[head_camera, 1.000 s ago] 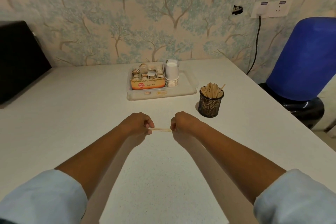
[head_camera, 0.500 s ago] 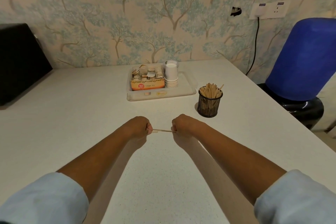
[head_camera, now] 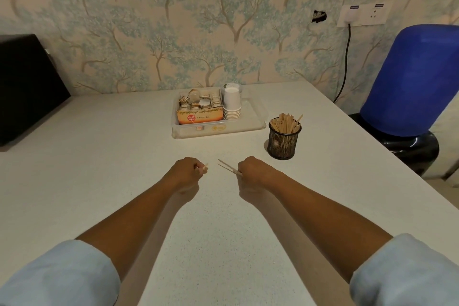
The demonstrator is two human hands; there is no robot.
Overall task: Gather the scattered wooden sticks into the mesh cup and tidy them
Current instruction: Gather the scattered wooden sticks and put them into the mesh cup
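Note:
A black mesh cup stands on the white table, right of centre, filled with upright wooden sticks. My right hand is closed on thin wooden sticks whose free ends point up and to the left. My left hand is closed too, and short stick ends poke out of its fist. A small gap separates the two hands. Both hands sit low over the table, to the left of the cup and nearer to me.
A clear plastic tray behind the hands holds a box of tea bags and a stack of white paper cups. A black object sits at the far left. A blue water jug stands beyond the table's right edge.
The hands, which held the sticks between them end to end, have drawn apart. The sticks now stay in the right hand, angled up-left, and only short ends show in the left.

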